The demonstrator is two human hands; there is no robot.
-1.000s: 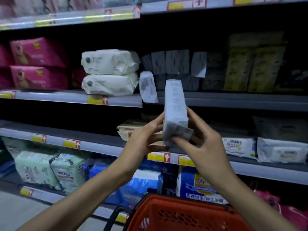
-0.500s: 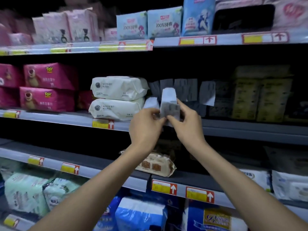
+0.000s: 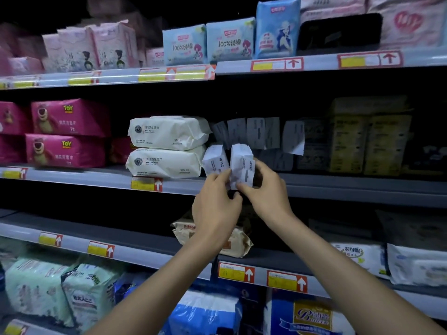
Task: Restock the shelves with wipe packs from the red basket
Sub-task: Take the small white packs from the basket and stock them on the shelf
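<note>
The left hand and right hand are clamped together on a small white wipe pack, held upright at frame centre over the front edge of the middle shelf. A second small pack is stood just left of it. Further left, large white packs are stacked; grey packs are lined up behind, in shadow.

One head-worn camera looks straight at the shelves from nearby.
</note>
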